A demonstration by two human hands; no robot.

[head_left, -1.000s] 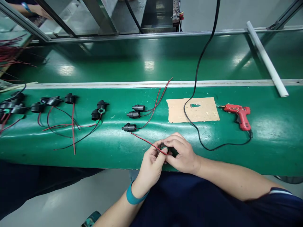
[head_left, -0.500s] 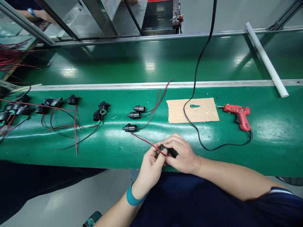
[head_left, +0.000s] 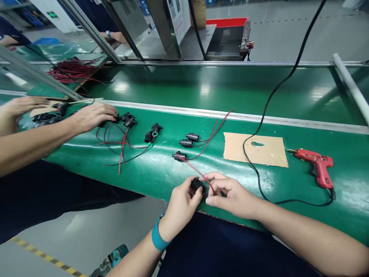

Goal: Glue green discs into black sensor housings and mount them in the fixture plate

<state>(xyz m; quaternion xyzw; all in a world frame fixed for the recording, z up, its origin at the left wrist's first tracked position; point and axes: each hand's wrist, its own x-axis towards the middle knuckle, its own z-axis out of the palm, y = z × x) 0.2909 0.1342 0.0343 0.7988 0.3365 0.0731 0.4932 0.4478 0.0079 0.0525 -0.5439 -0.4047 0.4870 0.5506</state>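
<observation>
At the table's front edge, my left hand [head_left: 184, 202] is closed on a small black cylindrical plastic part [head_left: 196, 184]. My right hand [head_left: 232, 196] is just to its right, fingers curled around a red wire [head_left: 198, 173] that loops over them and runs up toward the left. Part of the wire is hidden by the fingers. Ahead of my hands lie black plastic connectors [head_left: 186, 143] with red and black leads, and one more black connector [head_left: 179, 156] sits nearer to me.
A red glue gun [head_left: 315, 163] lies on the right, its tip by a cardboard piece [head_left: 256, 150]. A black cable [head_left: 269, 104] crosses the cardboard. At left, a co-worker's hand [head_left: 92, 115] reaches over wired black parts [head_left: 152, 132]. A white tube [head_left: 351, 90] slants at far right.
My view has swung left, and a co-worker's hands now show over the left-hand parts. My right hand has drawn slightly away from the black part, which shows more clearly in my left hand.
</observation>
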